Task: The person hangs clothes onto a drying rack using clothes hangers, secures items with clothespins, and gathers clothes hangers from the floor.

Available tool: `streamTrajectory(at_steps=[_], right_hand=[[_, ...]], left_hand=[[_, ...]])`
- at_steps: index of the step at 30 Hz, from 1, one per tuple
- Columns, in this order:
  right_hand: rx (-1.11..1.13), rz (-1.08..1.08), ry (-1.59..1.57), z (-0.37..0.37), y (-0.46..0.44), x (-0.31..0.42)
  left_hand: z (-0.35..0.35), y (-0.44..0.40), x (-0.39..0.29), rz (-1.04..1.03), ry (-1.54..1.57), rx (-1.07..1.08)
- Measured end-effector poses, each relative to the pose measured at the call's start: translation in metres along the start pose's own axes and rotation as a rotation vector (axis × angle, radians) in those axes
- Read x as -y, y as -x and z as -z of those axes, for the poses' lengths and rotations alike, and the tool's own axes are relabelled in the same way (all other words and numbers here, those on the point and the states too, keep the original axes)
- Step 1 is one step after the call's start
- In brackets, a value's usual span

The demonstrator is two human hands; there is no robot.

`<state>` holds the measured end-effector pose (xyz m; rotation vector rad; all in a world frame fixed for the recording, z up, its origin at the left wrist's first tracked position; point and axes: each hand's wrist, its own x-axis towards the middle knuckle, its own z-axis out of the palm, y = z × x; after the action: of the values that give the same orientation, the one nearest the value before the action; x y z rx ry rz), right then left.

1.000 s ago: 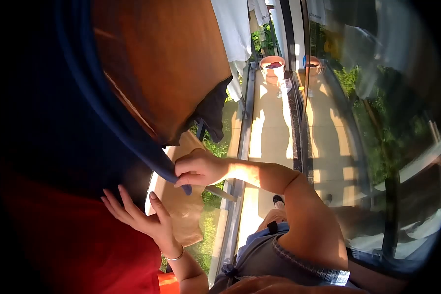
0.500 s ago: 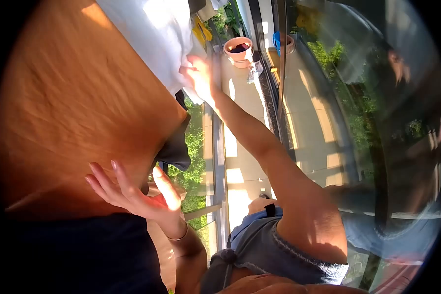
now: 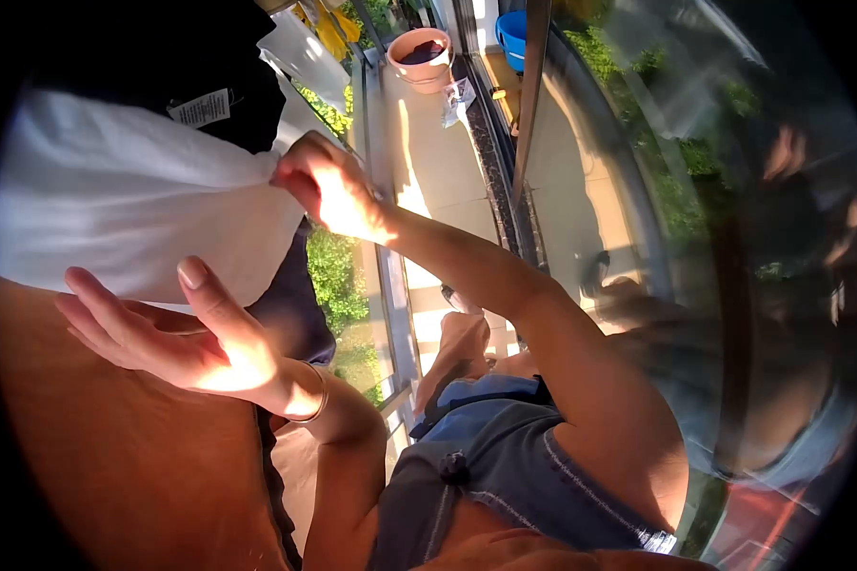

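Note:
My right hand [image 3: 338, 190] is closed, its fingertips pinching the edge of a white cloth [image 3: 133, 195] at the upper left. Below it, my left hand [image 3: 186, 343] is open, fingers spread and thumb raised, near the lower edge of the white cloth and over an orange-brown cloth [image 3: 143, 419]; whether it touches either cannot be made out. A black garment [image 3: 162, 48] with a white label [image 3: 200, 108] hangs beyond the white cloth. Dark fabric [image 3: 300, 300] hangs between the white cloth and my left wrist.
A pink bucket [image 3: 421, 59] with dark contents stands on the tiled floor [image 3: 438, 157], a clear plastic bag [image 3: 458, 102] beside it. Glass panels [image 3: 681, 162] at the right show reflections. A blue bucket [image 3: 511, 40] and yellow cloth [image 3: 328, 27] show at the top.
The view has shifted along the hanging cloths. My right hand has let go of the blue cloth and taken hold of the white one, drawing it left and downward. My left hand stays open.

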<state>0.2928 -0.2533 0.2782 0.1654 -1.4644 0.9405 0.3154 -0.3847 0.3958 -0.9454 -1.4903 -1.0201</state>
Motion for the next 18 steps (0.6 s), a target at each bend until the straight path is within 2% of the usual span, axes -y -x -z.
streamTrajectory(at_steps=[1, 2, 4, 5, 6, 8, 10, 11, 12, 13, 14, 15, 16, 18], right_hand=[[-0.083, -0.640, 0.056, 0.011, -0.026, -0.008], [-0.081, -0.640, 0.057, 0.006, -0.024, -0.014], [0.035, -0.076, 0.100, -0.014, -0.018, -0.021], [0.039, -0.048, 0.094, -0.017, -0.022, -0.029], [0.186, 0.018, 0.037, -0.016, -0.021, -0.033], [0.488, 0.144, -0.083, -0.005, -0.017, -0.045], [0.404, -0.186, 0.017, 0.015, -0.035, -0.102], [0.335, -0.387, 0.025, 0.029, -0.043, -0.125], [0.257, -0.416, 0.078, 0.046, -0.045, -0.156], [0.165, -0.398, 0.193, 0.066, -0.050, -0.180], [0.084, -0.380, 0.200, 0.088, -0.051, -0.213], [-0.011, -0.588, 0.134, 0.109, -0.051, -0.242], [-0.059, -0.599, 0.245, 0.138, -0.051, -0.269], [-0.235, -0.717, 0.177, 0.194, -0.041, -0.323]], left_hand=[[-0.005, 0.000, 0.000, -0.058, 0.011, 0.017], [-0.012, -0.002, 0.005, -0.157, -0.089, 0.068], [-0.042, -0.001, 0.018, -0.213, 0.011, 0.031], [-0.053, -0.002, 0.028, -0.200, -0.115, 0.061], [-0.062, -0.004, 0.038, -0.180, -0.244, 0.100], [-0.082, -0.007, 0.047, 0.059, -0.056, 0.048], [-0.100, -0.011, 0.073, 0.085, -0.091, -0.063], [-0.088, -0.007, 0.101, 0.107, -0.230, -0.038], [-0.077, -0.001, 0.123, 0.130, -0.373, 0.011], [-0.093, -0.017, 0.118, 0.051, -0.304, -0.104], [-0.094, -0.019, 0.128, 0.083, -0.384, -0.128], [-0.089, -0.027, 0.142, 0.061, -0.338, -0.098], [-0.085, -0.033, 0.157, 0.041, -0.297, -0.070], [-0.080, -0.033, 0.175, 0.161, -0.576, -0.172]])
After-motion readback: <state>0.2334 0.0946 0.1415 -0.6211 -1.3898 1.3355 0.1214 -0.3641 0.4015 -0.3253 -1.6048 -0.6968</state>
